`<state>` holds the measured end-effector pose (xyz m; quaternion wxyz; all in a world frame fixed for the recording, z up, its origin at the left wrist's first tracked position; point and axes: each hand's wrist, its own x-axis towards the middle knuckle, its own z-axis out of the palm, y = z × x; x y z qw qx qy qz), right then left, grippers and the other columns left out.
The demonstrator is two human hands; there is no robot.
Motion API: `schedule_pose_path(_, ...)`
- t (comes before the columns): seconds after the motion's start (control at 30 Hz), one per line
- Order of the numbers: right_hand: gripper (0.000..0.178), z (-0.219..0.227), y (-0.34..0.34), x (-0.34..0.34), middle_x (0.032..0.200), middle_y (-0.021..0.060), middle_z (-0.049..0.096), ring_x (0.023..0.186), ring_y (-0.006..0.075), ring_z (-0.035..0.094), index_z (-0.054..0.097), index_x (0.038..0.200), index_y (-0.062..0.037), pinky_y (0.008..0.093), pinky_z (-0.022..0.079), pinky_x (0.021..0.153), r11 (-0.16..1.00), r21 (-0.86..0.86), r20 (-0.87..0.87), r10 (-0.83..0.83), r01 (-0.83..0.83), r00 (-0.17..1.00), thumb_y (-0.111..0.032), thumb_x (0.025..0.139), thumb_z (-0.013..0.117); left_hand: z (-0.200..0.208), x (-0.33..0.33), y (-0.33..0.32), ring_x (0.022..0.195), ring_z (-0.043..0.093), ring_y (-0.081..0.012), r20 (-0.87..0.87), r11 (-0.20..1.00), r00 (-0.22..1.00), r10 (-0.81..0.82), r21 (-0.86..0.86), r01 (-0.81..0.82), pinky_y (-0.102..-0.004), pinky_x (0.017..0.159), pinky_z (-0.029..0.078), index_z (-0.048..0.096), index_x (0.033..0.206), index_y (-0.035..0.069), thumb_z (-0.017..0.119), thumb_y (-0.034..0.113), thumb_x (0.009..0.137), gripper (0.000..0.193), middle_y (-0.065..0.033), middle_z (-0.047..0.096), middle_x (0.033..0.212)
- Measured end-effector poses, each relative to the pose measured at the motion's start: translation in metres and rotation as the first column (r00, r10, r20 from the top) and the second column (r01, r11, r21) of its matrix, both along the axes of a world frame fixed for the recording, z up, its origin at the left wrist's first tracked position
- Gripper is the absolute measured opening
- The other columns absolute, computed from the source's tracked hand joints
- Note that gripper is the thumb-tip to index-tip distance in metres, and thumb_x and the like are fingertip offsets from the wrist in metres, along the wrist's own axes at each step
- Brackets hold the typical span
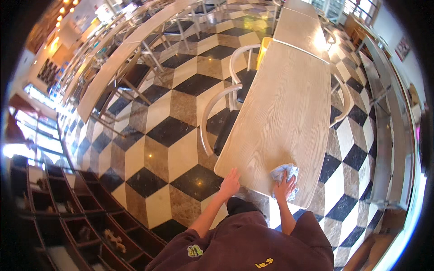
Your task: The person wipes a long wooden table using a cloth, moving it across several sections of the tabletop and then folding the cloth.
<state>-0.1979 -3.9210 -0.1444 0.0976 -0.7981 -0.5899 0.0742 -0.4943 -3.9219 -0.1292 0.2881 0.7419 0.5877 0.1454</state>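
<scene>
Head view, left to right: dark shelving (68,212) low at the left, then cube-patterned floor (172,135) and white-framed chairs (226,113). Left hand (229,183) laid flat on the wooden table's (285,104) near edge, fingers spread, holding nothing. Right hand (285,187) pressed down on a crumpled pale-blue cloth (285,174) near the table's near end, palm over it. Judged soft, light, limp; best bunched under the palm.
</scene>
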Motion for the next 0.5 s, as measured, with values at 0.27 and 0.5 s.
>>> schedule_pose_path(0.27, 0.081, -0.010, 0.013, -0.056, 0.148, 0.0322, 0.034, 0.143, 0.0460, 0.026, 0.034, 0.154, -0.0244, 0.0591, 0.029, 0.108, 0.936, 0.010, 0.038, -0.351, 0.351, 0.935, -0.032, 0.082, 0.070, -0.015, -0.075, 0.053, 0.138, 0.040, -0.0431, -0.024, 0.934, 0.933, -0.358, -0.026, 0.357, -0.0471, 0.115, 0.034, 0.054, 0.132, -0.002, 0.055, 0.014, 0.086, 0.049, -0.0276, 0.043, 0.147)
schedule_pose_path(0.5, 0.084, -0.010, 0.024, -0.128, 0.149, 0.0310, 0.034, 0.143, 0.0455, 0.027, 0.033, 0.155, -0.0224, 0.0591, 0.028, 0.110, 0.869, 0.025, 0.031, -0.495, 0.494, 0.868, -0.035, 0.081, 0.072, -0.015, -0.110, 0.117, 0.138, 0.041, -0.0403, -0.076, 0.750, 0.746, -0.661, -0.067, 0.658, -0.0454, 0.115, 0.034, 0.053, 0.133, -0.002, 0.057, 0.014, 0.084, 0.051, -0.0268, 0.043, 0.147)
